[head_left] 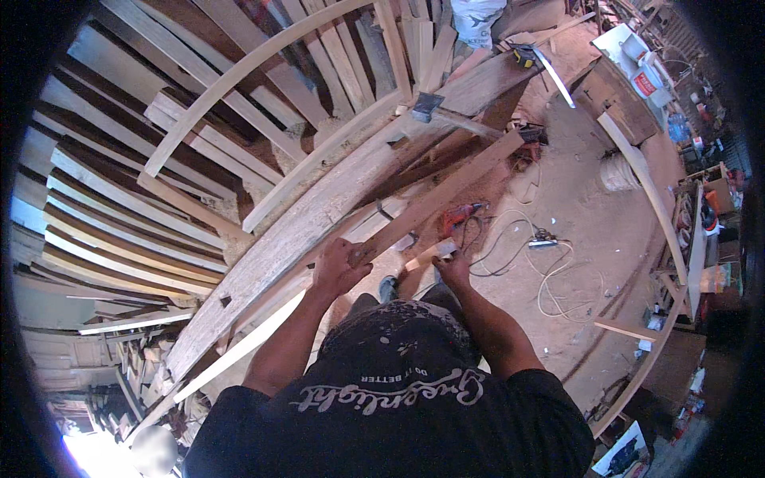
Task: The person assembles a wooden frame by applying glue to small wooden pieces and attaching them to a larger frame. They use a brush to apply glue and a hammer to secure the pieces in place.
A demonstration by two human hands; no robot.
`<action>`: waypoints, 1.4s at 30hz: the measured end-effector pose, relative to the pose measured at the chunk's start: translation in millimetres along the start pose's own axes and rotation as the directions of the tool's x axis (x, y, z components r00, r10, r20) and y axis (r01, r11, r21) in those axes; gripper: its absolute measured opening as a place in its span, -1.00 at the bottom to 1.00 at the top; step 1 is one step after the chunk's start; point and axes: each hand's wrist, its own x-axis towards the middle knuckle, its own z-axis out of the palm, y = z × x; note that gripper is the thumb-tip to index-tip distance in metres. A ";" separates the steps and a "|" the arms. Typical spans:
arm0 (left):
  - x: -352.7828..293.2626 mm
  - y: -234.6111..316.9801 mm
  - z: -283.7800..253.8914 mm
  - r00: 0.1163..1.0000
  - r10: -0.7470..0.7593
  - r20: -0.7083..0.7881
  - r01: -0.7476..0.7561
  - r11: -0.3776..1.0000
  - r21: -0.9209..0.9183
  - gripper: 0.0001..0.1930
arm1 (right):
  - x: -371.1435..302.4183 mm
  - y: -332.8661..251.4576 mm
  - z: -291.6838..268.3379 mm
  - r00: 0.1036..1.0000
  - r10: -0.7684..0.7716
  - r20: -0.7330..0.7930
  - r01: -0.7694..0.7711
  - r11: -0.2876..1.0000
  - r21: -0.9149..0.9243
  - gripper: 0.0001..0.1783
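Head view: the left hand (339,267) is gripping the near end of a long batten (446,195), fingers (351,253) curled tight around it, thumb lying along its edge. The batten is running up and to the right from that fist, over the sawdust floor (574,199), its far end reaching toward a hatchet (426,105) lying on the planks.

Just beside it, the right hand (454,267) is closing on a small light block (434,253), fingers pinching it from below; the block is sticking out to the left, almost touching the batten. Whether the two pieces are actually meeting, I cannot tell.

Under the left hand a wide rough plank (279,247) is sloping down to the lower left, and a pale thin strip (239,350) is lying alongside it. Beyond the hands a red drill (458,215) is sitting on the floor, with a white cord (550,275) looping to a power strip (543,239). Stacked boards (119,199) are filling the left side, and a handsaw (550,72) is resting near the top. Both forearms are coming up from the lower edge, over the black shirt (398,398).
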 end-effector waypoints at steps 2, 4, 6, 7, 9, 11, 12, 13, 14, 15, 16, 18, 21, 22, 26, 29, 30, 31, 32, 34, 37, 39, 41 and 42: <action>-7.2 5.3 5.3 0.998 0.015 -0.056 -0.019 0.997 -0.073 -0.41 | 3.5 1.7 -29.8 0.981 -0.094 -0.167 0.089 0.995 -0.034 -0.32; -11.6 11.3 8.7 0.998 0.024 -0.055 -0.027 0.998 -0.050 -0.41 | 5.4 -1.8 -67.3 0.969 0.142 -0.200 -0.101 0.974 0.200 -0.38; -17.0 16.8 11.2 1.000 0.016 -0.019 -0.017 1.000 -0.020 -0.40 | 12.0 -9.5 -100.1 0.957 0.153 -0.247 -0.015 0.876 0.481 -0.41; -20.7 18.5 11.7 1.000 0.027 -0.012 -0.027 0.999 -0.039 -0.40 | 16.7 -11.8 -116.6 0.950 0.114 -0.291 0.004 0.927 0.375 -0.38; -26.1 20.9 12.6 0.997 0.062 -0.043 -0.065 0.996 -0.061 -0.41 | 37.1 -15.7 -135.3 0.951 0.020 -0.309 0.103 0.921 0.375 -0.36; -32.8 22.4 13.1 0.988 0.106 -0.108 -0.114 0.991 -0.064 -0.43 | 62.4 -12.9 -135.1 0.966 -0.096 -0.240 0.158 0.954 0.254 -0.38; -35.7 22.8 12.8 0.990 0.097 -0.106 -0.105 0.991 -0.081 -0.41 | 77.7 -8.8 -132.1 0.952 -0.224 -0.207 0.264 0.945 0.194 -0.39; -38.6 23.0 11.3 0.991 0.086 -0.102 -0.095 0.991 -0.095 -0.39 | 101.9 -8.0 -116.7 0.973 -0.212 -0.094 0.219 0.974 0.066 -0.37; -40.7 23.6 9.5 0.990 0.084 -0.112 -0.096 0.989 -0.112 -0.38 | 124.0 -6.5 -103.3 0.956 -0.295 0.005 0.293 0.949 -0.114 -0.36; -42.5 24.8 7.2 0.990 0.090 -0.113 -0.104 0.986 -0.127 -0.37 | 138.5 -4.2 -86.7 0.945 -0.316 0.084 0.327 0.907 -0.265 -0.36; -43.2 26.0 4.3 0.986 0.104 -0.127 -0.122 0.982 -0.143 -0.37 | 153.1 -4.1 -69.6 0.953 -0.250 0.173 0.301 0.853 -0.427 -0.34; -43.5 29.4 -2.1 0.984 0.106 -0.143 -0.127 0.981 -0.148 -0.37 | 176.3 -12.8 -29.6 0.871 -0.489 -0.041 0.452 0.832 -0.322 -0.28; -41.8 35.3 -8.5 0.993 0.050 -0.104 -0.064 0.989 -0.131 -0.38 | 195.4 -33.8 18.0 0.990 -0.135 0.027 0.135 0.917 -0.375 -0.21; -39.8 36.2 -10.1 0.988 0.068 -0.137 -0.084 0.990 -0.114 -0.38 | 204.8 -43.3 30.4 0.984 -0.177 0.025 0.173 0.911 -0.373 -0.19; -33.3 32.7 -14.4 0.989 0.045 -0.142 -0.063 0.990 -0.126 -0.34 | 217.2 -66.7 61.9 0.876 -0.480 0.055 0.476 0.837 -0.269 -0.20; -30.8 29.7 -11.3 0.984 0.030 -0.174 -0.054 0.989 -0.135 -0.40 | 192.5 -77.6 52.9 0.873 -0.444 0.202 0.482 0.849 -0.217 -0.28; -30.4 28.5 -10.2 0.983 0.038 -0.179 -0.070 0.982 -0.176 -0.43 | 171.4 -82.3 40.7 0.812 -0.440 0.384 0.539 0.818 -0.201 -0.35; -30.5 28.0 -7.9 0.977 0.026 -0.213 -0.059 0.987 -0.151 -0.44 | 148.1 -91.8 26.5 0.717 -0.420 0.557 0.589 0.792 -0.162 -0.42; -30.5 26.5 -6.4 0.977 0.014 -0.211 -0.048 0.986 -0.159 -0.44 | 122.7 -106.1 10.5 0.598 -0.384 0.703 0.623 0.775 -0.106 -0.49; -28.7 23.8 -2.0 0.972 0.022 -0.234 -0.067 0.980 -0.187 -0.45 | 59.9 -139.8 -35.1 0.242 -0.431 0.869 0.657 0.732 0.180 -0.62; -25.5 19.2 5.2 0.971 0.067 -0.230 -0.094 0.990 -0.107 -0.49 | -5.4 -206.7 -111.4 0.170 -0.557 0.813 0.592 0.717 0.368 -0.70; -22.4 15.7 9.6 0.974 0.071 -0.216 -0.092 0.992 -0.089 -0.48 | -25.7 -257.4 -114.1 0.348 -0.701 0.622 0.633 0.666 0.396 -0.65; -21.4 12.6 12.2 0.986 0.054 -0.161 -0.072 0.991 -0.112 -0.49 | -25.8 -297.3 -90.4 0.376 -0.844 0.382 0.811 0.500 0.304 -0.64; -21.9 12.5 13.7 0.983 0.056 -0.175 -0.079 0.989 -0.127 -0.50 | -19.9 -307.8 -82.2 0.288 -0.882 0.372 0.895 0.386 0.222 -0.64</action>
